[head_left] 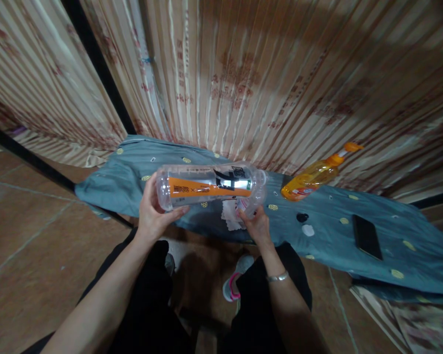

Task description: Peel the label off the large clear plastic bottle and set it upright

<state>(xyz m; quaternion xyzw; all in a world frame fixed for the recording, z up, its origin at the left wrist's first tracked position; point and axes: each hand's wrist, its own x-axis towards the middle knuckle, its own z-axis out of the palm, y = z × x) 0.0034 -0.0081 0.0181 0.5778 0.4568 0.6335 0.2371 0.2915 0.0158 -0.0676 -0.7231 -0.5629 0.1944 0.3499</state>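
Note:
A large clear plastic bottle [195, 187] with an orange label lies sideways in the air above the cloth-covered surface. My left hand [151, 211] is wrapped round its base end. At the other end, my right hand [256, 223] is closed on what looks like a small clear plastic bottle [257, 191], tilted and touching or overlapping the large one. Which of the two it overlaps at the neck I cannot make out. Under the right hand lies a white scalloped piece of paper or cloth [229, 219].
A pump bottle of orange liquid [308, 181] leans at the back right. Near it lie a black cap [301, 217] and a white cap [308, 230]. A dark phone [367, 237] rests on the blue-green cloth [332, 236]. A striped curtain [239, 88] hangs behind, beside black poles [99, 69].

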